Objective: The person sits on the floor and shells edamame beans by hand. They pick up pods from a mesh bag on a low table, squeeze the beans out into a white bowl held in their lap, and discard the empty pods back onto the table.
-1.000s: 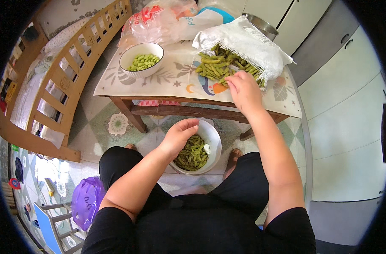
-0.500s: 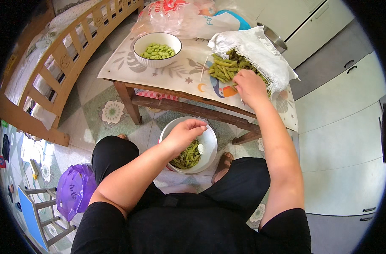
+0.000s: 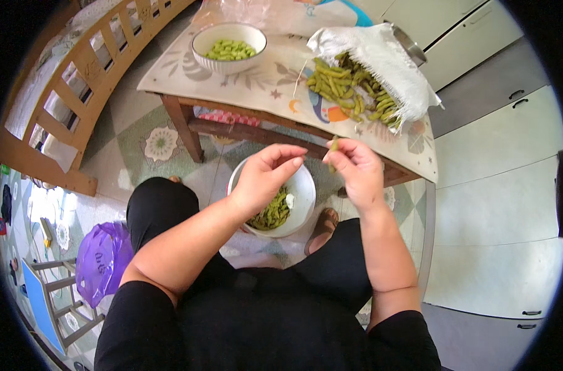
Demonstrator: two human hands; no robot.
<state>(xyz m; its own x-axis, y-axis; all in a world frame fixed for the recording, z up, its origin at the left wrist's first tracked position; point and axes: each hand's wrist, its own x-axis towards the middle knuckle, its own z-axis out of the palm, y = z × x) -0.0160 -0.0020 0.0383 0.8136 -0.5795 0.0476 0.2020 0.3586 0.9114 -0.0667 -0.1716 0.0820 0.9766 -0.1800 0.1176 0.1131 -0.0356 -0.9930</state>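
Observation:
Pinched between the thumb and fingers of my right hand (image 3: 357, 168) is a green edamame pod (image 3: 334, 153), held just in front of the table edge. My left hand (image 3: 270, 174) hovers over the white bucket (image 3: 305, 207), thumb and fingers apart with nothing between them. Empty-looking pods (image 3: 270, 216) and a white scrap lie in the bucket, partly hidden by my left hand. On the table, a heap of whole pods (image 3: 334, 83) spills from a white woven sack (image 3: 393, 68). A white ribbed bowl (image 3: 229, 63) with a dark rim holds shelled green beans (image 3: 231, 49).
A patterned cloth covers the low wooden table (image 3: 257, 93). Clear plastic bags (image 3: 257, 12) lie at its back, and a metal pot (image 3: 410, 44) stands behind the sack. A wooden bed rail (image 3: 87, 80), a purple bag (image 3: 102, 263) and a blue stool (image 3: 43, 306) are left; pale cabinets (image 3: 491, 204) right.
My right hand has drawn back from the pod heap toward my left hand, bringing a pod with it. The view has tilted slightly downward, and my left hand stays above the bucket.

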